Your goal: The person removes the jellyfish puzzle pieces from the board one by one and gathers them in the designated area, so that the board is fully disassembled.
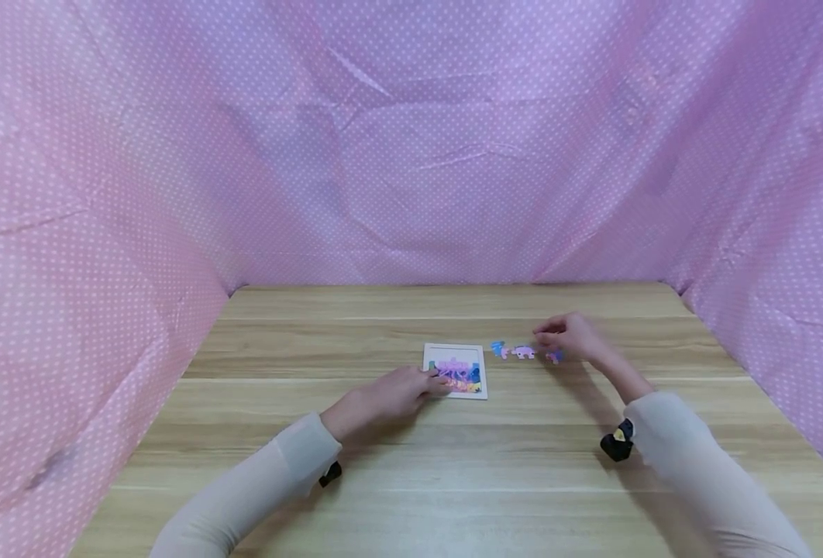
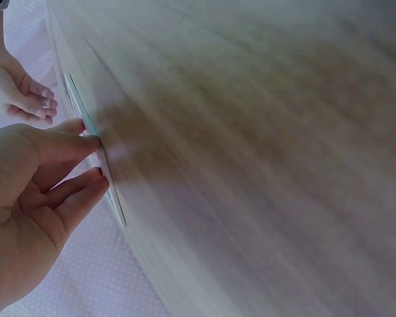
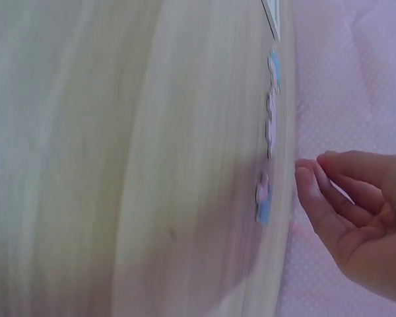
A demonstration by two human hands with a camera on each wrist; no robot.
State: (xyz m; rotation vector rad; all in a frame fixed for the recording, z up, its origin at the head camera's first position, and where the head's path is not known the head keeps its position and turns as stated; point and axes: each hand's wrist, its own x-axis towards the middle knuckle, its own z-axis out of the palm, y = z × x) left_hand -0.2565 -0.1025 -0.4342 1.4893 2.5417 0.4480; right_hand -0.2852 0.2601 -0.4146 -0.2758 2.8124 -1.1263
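Observation:
A white-framed jigsaw puzzle point(image 1: 455, 372) with a colourful, partly filled picture lies on the table; bare white tray shows along its upper part. My left hand point(image 1: 404, 389) rests at its lower left, and in the left wrist view its fingertips point(image 2: 100, 177) touch the frame's near edge. Beside the frame, in a row to its right, lie a blue-and-pink puzzle piece point(image 1: 499, 349), a pink puzzle piece point(image 1: 523, 352) and another blue-and-pink piece point(image 3: 263, 198). Just above this last piece hovers my right hand point(image 1: 570, 336), fingers loosely bent, with nothing visible between thumb and fingers.
The wooden table point(image 1: 300, 333) extends around the puzzle. Pink dotted cloth point(image 1: 411, 155) hangs behind it and at both sides. A black wrist device point(image 1: 617, 442) sits below the right cuff, and another point(image 1: 330, 473) below the left.

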